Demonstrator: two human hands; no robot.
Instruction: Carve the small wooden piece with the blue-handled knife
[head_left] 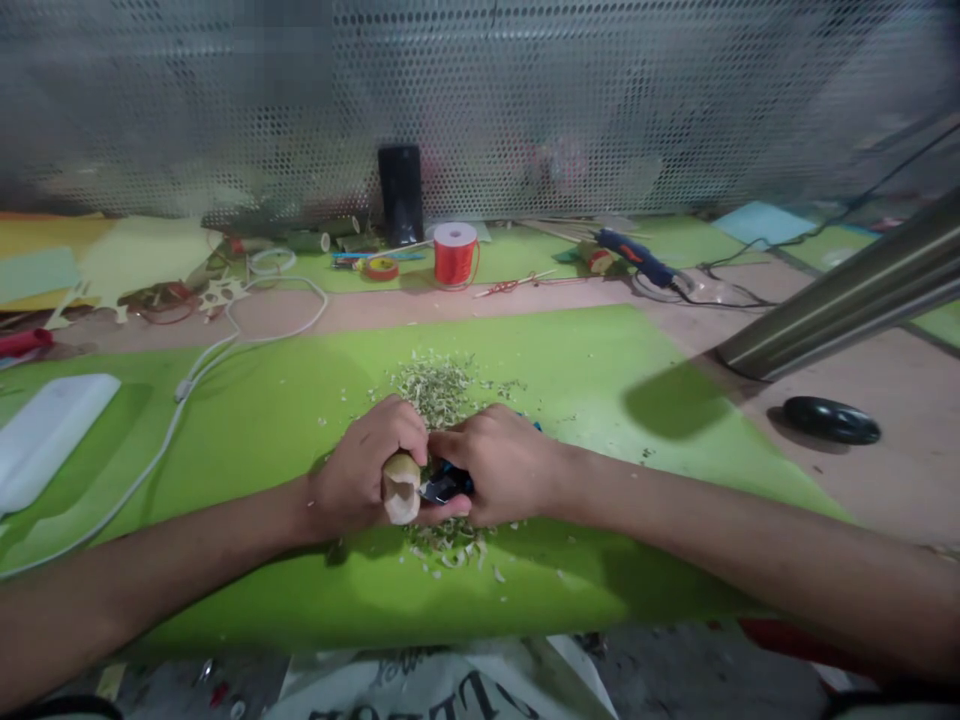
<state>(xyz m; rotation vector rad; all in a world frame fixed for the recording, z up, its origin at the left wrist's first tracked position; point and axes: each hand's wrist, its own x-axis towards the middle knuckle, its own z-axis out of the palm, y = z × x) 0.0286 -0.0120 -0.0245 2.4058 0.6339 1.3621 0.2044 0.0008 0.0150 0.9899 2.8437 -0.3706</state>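
Note:
My left hand is closed around a short, pale, hollow piece that looks like bamboo, its whittled end facing me. My right hand is closed on a dark hand tool with blue parts. The tool's tip meets the right side of the bamboo piece near its end; most of the tool is hidden by my fingers, so its exact kind does not show. Pale and greenish shavings lie piled beyond my hands and scattered beneath them on the green mat.
At the back stand a phone and a spool of red cord. A blue glue gun lies right of them. A metal post and a black oval object are at right. White cable and a white box lie left.

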